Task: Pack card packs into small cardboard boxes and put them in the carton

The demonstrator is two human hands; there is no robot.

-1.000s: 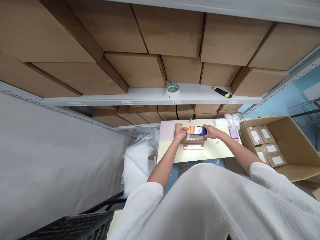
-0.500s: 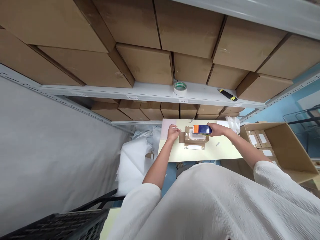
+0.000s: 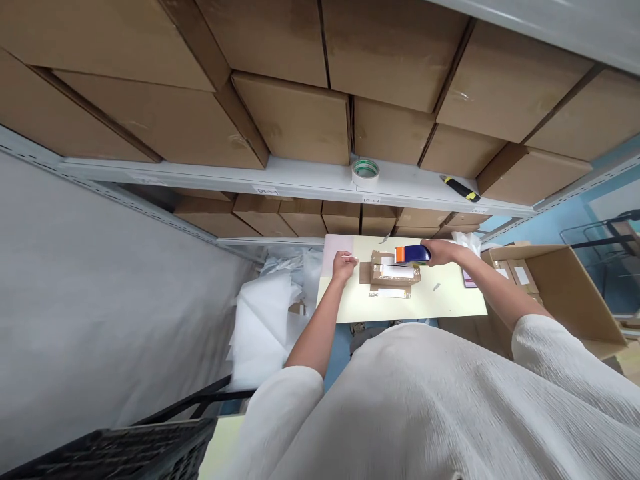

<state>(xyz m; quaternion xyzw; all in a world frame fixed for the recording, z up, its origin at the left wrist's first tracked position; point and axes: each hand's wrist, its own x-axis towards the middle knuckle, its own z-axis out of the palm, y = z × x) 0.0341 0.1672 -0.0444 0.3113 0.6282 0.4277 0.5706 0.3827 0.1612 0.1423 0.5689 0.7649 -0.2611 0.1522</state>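
White labels sit on the small boxes point(image 3: 396, 279) in the middle of the table point(image 3: 346, 303), but any print on them is too small to read; the shelf point(image 3: 315, 175) beyond carries small tags point(image 3: 371, 199) along its front edge, each with a few dark characters that I cannot make out for certain; the roll of tape point(image 3: 365, 180) on that shelf shows green printing inside its ring, also unreadable, and a black and yellow cutter point(image 3: 461, 189) lies to its right; I can make out no brand on the blue and orange tape dispenser point(image 3: 416, 253).

The right arm reaches in from the right, forearm slanting forward and leftward; the right hand point(image 3: 441, 253) grips the near end of the dispenser, its orange end pointing left above the back of the small boxes; the left arm stretches forward, its elbow slightly bent; the left hand point(image 3: 343, 267) is raised left of the boxes, apart from them, fingers curled and turned toward them; whether it pinches something small, I cannot tell.
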